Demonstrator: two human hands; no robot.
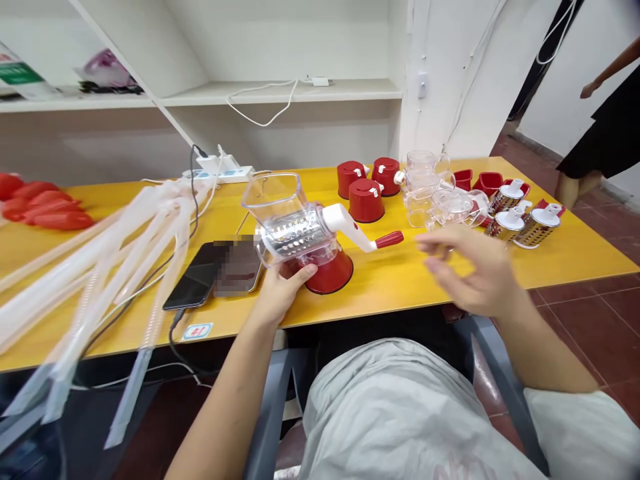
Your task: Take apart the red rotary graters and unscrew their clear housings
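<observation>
A rotary drum grater (295,233) stands tilted at the table's front edge, with a clear hopper, a perforated metal drum and a red base (332,272). Its white crank (345,220) ends in a red handle (389,239) pointing right. My left hand (285,287) grips the grater low on its left side, thumb against the red base; the other fingers are mostly hidden. My right hand (470,267) hovers over the table to the right of the crank handle, apart from it, fingers spread and slightly blurred, holding nothing.
Several red bases (367,200), clear plastic housings (423,183) and metal drums (538,227) stand at the right. Left lie a black phone (197,277), cables, long clear plastic sleeves (100,267) and red pieces (55,207). Another person (600,127) stands far right.
</observation>
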